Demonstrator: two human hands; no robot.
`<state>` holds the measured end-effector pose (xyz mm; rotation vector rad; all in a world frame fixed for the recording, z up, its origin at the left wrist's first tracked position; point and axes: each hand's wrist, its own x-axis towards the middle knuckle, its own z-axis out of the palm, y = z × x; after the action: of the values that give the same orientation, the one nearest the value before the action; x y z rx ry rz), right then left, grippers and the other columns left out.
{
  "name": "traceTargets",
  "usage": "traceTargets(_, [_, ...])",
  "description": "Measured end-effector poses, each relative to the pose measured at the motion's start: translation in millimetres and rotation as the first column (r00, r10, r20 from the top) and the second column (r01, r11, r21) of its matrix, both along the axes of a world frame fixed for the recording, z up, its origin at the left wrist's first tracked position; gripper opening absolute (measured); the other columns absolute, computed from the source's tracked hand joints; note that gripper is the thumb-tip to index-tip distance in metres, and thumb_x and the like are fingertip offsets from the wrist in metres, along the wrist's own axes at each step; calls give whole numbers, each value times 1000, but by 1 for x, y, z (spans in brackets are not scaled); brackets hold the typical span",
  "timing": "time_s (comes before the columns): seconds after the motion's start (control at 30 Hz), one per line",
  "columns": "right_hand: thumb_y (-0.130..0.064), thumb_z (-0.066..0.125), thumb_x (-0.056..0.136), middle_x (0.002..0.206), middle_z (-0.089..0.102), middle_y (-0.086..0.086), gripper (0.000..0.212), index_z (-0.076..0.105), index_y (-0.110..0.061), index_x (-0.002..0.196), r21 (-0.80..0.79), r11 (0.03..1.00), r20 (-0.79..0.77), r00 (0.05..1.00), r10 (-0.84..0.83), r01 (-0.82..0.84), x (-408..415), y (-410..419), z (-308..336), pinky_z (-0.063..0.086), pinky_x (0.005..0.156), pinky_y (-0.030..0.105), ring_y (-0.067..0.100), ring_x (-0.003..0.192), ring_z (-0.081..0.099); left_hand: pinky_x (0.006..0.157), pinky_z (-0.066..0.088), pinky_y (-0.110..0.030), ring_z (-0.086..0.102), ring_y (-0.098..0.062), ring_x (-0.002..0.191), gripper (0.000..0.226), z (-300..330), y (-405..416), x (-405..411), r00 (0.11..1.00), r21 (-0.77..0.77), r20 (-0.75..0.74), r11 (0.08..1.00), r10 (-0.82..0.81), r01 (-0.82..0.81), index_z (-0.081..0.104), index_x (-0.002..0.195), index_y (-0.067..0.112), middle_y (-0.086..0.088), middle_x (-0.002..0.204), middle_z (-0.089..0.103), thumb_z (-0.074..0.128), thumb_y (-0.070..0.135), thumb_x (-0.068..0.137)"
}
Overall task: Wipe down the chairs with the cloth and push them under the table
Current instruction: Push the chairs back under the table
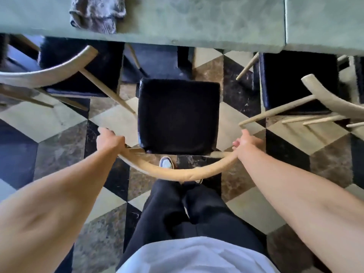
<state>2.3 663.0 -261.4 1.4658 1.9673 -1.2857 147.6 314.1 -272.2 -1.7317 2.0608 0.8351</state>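
Head view: left hand (109,139) and right hand (245,143) wrap fingers around the middle chair's (178,115) curved back. Pushed crooked toward twelve o'clock, it could bump the chairs at ten and two.

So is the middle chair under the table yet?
Out: the middle chair has its whole black seat clear of the table edge.

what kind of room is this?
Likely a dining room: a long green table with several matching wooden chairs with dark seat cushions, like the middle chair, set along its edge, and a patterned marble tile floor.
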Motion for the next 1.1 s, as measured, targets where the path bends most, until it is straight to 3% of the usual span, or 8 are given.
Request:
traceTargets(0.1, [-36, 60, 97, 72, 62, 3, 27, 61, -10, 91, 24, 999, 5, 999, -48, 48, -6, 0, -7, 54, 56, 24, 12, 56, 59, 62, 52, -27, 70, -28, 89, 38, -1, 2, 0, 955, 53, -149, 967, 255, -249, 60, 115, 3, -13, 101, 69, 62, 11, 78])
traceTargets(0.17, [-30, 58, 96, 69, 57, 3, 20, 57, -11, 88, 37, 998, -5, 998, -56, 56, -6, -1, -8, 54, 61, 26, 13, 56, 55, 34, 41, -17, 66, -22, 55, 15, 2, 8, -3, 891, 96, -221, 918, 397, -385, 68, 95, 0, -12, 75, 67, 63, 11, 86])
traceTargets(0.23, [-26, 57, 90, 67, 58, 5, 19, 56, -10, 80, 81, 994, -2, 998, -70, 69, -2, 1, -11, 57, 63, 30, 15, 54, 55, 22, 28, -14, 53, -15, 32, 16, 7, 10, -11, 805, 141, -241, 841, 541, -523, 65, 81, 2, -9, 61, 59, 67, 14, 91])
traceTargets(0.3, [-26, 56, 85, 64, 60, 6, 20, 59, -9, 77, 105, 991, -4, 997, -81, 81, -1, -2, -13, 57, 60, 32, 17, 50, 56, 23, 30, -14, 46, -10, 21, 22, 8, 6, -11, 763, 224, -224, 794, 606, -565, 61, 74, 2, -10, 59, 57, 70, 16, 90])
traceTargets(0.4, [-26, 58, 81, 57, 57, 5, 19, 59, -9, 73, 105, 988, -22, 994, -111, 113, 0, -9, -11, 47, 47, 27, 17, 42, 50, 49, 52, -26, 58, -21, 40, 17, 6, -5, -9, 723, 216, -178, 743, 668, -634, 72, 83, 3, -14, 66, 69, 72, 20, 81])
traceTargets(0.5, [-26, 56, 74, 52, 51, 5, 17, 50, -12, 67, 80, 988, -26, 991, -130, 132, -6, -11, -12, 40, 42, 25, 16, 35, 42, 63, 54, -37, 60, -26, 54, 16, -7, -19, -15, 709, 212, -173, 729, 683, -651, 71, 74, 5, -11, 60, 66, 70, 21, 72])
traceTargets(0.9, [-21, 61, 84, 56, 51, 7, 21, 52, -7, 71, 57, 976, -140, 969, -202, 211, -61, -47, 20, 41, 45, 28, 16, 42, 45, 58, 50, -31, 53, -22, 50, 11, 38, -46, -97, 713, 296, -267, 759, 649, -580, 64, 88, 6, -12, 69, 61, 68, 13, 81])
traceTargets(1.1, [-19, 56, 77, 54, 46, 4, 17, 42, -13, 69, 13, 973, -167, 960, -226, 231, -106, -57, 12, 35, 41, 23, 13, 36, 37, 50, 43, -27, 45, -20, 43, 16, 38, -52, -135, 673, 338, -281, 727, 684, -598, 57, 67, 9, -8, 60, 54, 71, 9, 74])
